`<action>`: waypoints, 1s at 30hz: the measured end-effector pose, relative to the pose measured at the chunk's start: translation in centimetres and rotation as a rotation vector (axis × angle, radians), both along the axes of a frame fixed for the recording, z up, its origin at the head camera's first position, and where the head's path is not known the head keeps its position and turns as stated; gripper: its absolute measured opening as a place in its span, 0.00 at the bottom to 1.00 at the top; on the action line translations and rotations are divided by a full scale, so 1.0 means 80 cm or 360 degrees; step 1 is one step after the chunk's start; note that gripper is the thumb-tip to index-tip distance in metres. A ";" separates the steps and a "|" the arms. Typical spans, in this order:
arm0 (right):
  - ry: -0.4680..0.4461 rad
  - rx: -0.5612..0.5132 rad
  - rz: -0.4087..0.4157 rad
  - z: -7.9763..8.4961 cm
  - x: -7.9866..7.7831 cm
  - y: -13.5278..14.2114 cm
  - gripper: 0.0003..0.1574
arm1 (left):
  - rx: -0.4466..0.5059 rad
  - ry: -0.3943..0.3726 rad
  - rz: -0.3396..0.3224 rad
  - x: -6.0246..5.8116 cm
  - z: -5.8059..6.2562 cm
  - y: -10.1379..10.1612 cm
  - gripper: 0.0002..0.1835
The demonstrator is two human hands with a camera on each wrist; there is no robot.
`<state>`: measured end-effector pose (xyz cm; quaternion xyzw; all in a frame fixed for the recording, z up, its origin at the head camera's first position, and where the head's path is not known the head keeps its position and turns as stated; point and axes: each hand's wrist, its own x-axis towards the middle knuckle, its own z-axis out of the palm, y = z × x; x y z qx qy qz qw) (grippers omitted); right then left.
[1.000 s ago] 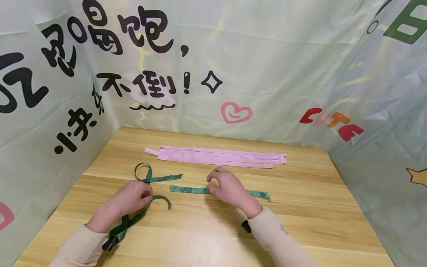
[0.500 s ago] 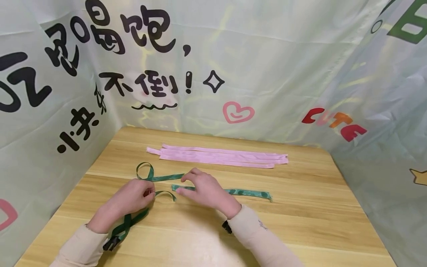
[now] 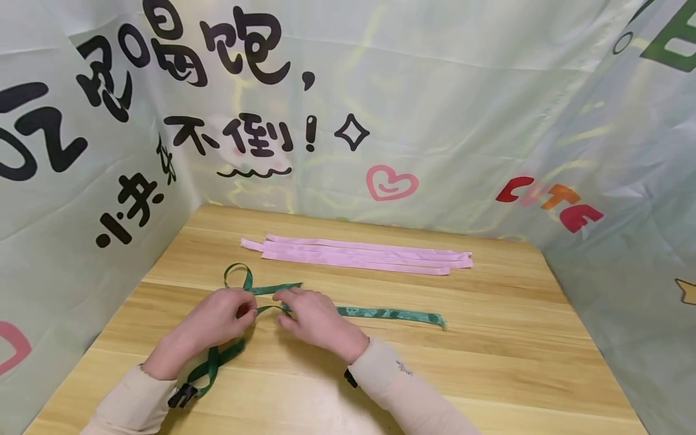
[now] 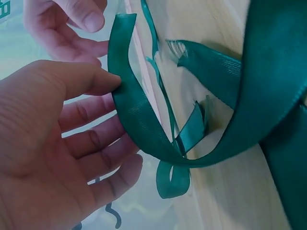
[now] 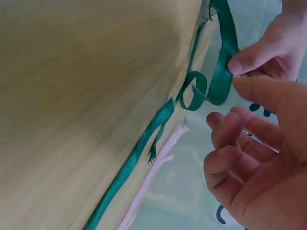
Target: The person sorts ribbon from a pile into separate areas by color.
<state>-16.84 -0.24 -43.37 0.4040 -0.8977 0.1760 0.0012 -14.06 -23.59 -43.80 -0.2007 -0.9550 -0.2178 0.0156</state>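
Note:
My left hand [image 3: 220, 317] pinches a dark green satin ribbon [image 4: 132, 103] between thumb and fingers, its short free end pointing toward the other hand. My right hand [image 3: 321, 320] is close to that end, fingers loosely bent and nothing between them; in the right wrist view its thumb lies right beside the ribbon. Below the right hand, a separate flat green ribbon strip [image 3: 391, 313] lies on the table, its left end partly covered. Another green ribbon length [image 3: 274, 289] with a standing loop lies beyond the left hand. More crossed green ribbon [image 3: 217, 362] lies under the left wrist.
Several pink ribbon strips [image 3: 353, 255] lie side by side near the back of the wooden table [image 3: 489, 362]. Printed cloth walls [image 3: 435, 109] stand behind and at both sides. A black clip [image 3: 182, 396] shows beside the left sleeve.
My right hand has moved left along the flat green strip to the free ribbon end by the left hand. The left hand stays nearly in place, still pinching the ribbon.

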 end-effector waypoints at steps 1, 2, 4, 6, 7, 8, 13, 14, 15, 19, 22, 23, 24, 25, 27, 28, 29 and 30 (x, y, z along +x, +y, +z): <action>0.0002 -0.0016 0.0003 -0.001 0.000 -0.001 0.21 | 0.0005 0.0014 0.0000 0.000 0.000 0.000 0.12; 0.0006 -0.0023 0.0005 -0.001 0.000 -0.001 0.18 | 0.0007 0.0029 0.0000 0.000 -0.001 0.001 0.12; 0.0009 -0.0034 0.0012 -0.002 -0.001 -0.002 0.13 | 0.0017 0.0052 0.0000 0.001 -0.002 0.001 0.13; 0.0004 -0.0039 0.0019 -0.004 -0.002 -0.002 0.11 | 0.0029 0.0062 -0.0002 0.001 -0.003 0.001 0.13; -0.0001 -0.0040 0.0019 -0.005 -0.002 -0.002 0.10 | 0.0033 0.0066 -0.0003 0.001 -0.003 0.001 0.13; -0.0004 -0.0038 0.0013 -0.005 -0.001 -0.002 0.11 | 0.0037 0.0067 -0.0004 0.001 -0.004 0.001 0.13; -0.0025 -0.0077 0.0008 -0.011 0.000 -0.004 0.13 | 0.0061 0.0065 -0.0021 0.002 -0.003 0.003 0.13; -0.0027 -0.0077 0.0008 -0.012 0.000 -0.004 0.15 | 0.0068 0.0061 -0.0025 0.003 -0.002 0.003 0.12; -0.0032 -0.0072 0.0010 -0.012 0.000 -0.005 0.17 | 0.0073 0.0062 -0.0029 0.003 -0.002 0.003 0.12; -0.0032 -0.0031 -0.0015 -0.014 0.000 -0.006 0.16 | 0.0103 0.0074 -0.0035 0.002 -0.003 0.003 0.13; -0.0037 -0.0033 -0.0051 -0.015 0.000 -0.007 0.19 | 0.0132 0.0082 -0.0038 0.002 -0.004 0.003 0.13; -0.0039 -0.0042 -0.0059 -0.016 -0.001 -0.008 0.20 | 0.0141 0.0078 -0.0040 0.002 -0.004 0.003 0.13; -0.0039 -0.0051 -0.0064 -0.016 -0.001 -0.008 0.21 | 0.0148 0.0074 -0.0042 0.002 -0.005 0.003 0.13; -0.0033 -0.0057 -0.0068 -0.017 -0.002 -0.009 0.21 | 0.0153 0.0070 -0.0046 0.003 -0.005 0.003 0.13; -0.0021 -0.0072 -0.0076 -0.018 -0.003 -0.009 0.18 | 0.0160 0.0070 -0.0054 0.002 -0.005 0.003 0.13; -0.0006 -0.0078 -0.0078 -0.018 -0.003 -0.009 0.16 | 0.0165 0.0067 -0.0058 0.002 -0.006 0.003 0.13; 0.0010 -0.0082 -0.0084 -0.018 -0.003 -0.009 0.13 | 0.0170 0.0064 -0.0061 0.003 -0.006 0.003 0.13; 0.0023 -0.0085 -0.0091 -0.019 -0.004 -0.009 0.11 | 0.0175 0.0062 -0.0062 0.003 -0.006 0.003 0.13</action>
